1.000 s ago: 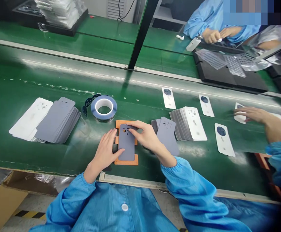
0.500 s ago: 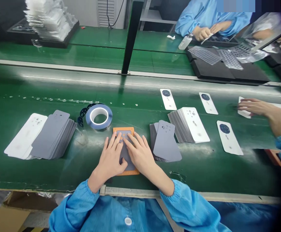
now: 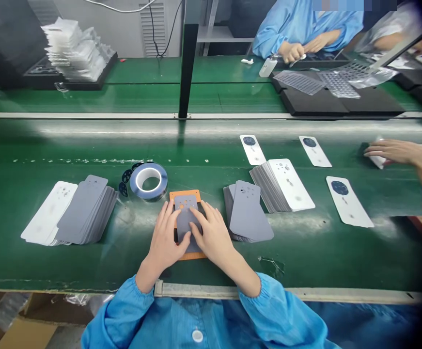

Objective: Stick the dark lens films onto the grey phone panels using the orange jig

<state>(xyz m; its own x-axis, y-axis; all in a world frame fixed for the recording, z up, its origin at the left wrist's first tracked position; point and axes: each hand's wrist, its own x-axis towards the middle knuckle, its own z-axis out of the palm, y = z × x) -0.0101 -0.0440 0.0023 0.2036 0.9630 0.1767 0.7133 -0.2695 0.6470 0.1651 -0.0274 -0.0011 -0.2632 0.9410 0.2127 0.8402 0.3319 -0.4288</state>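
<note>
A grey phone-shaped panel with camera holes at its top lies over an orange fixture on the green bench in front of me. The fixture's orange shows through the holes and around the edges. My left hand rests along the left side of the panel, fingers stretched out and thumb over its lower part. From the right, my right hand touches the panel with its fingers spread. A dark gap shows beside the panel's left edge, under my left fingers. My hands cover much of both sides.
Left are grey panels and white panels, beside a blue tape roll. Right are more grey panels, a white-topped stack and single white panels. A co-worker's hand holds something white. A post stands ahead.
My fingers have drawn down and outward from the panel's top, so its holes now show. The panel sits slightly shifted over the fixture. The view has tilted a little.
</note>
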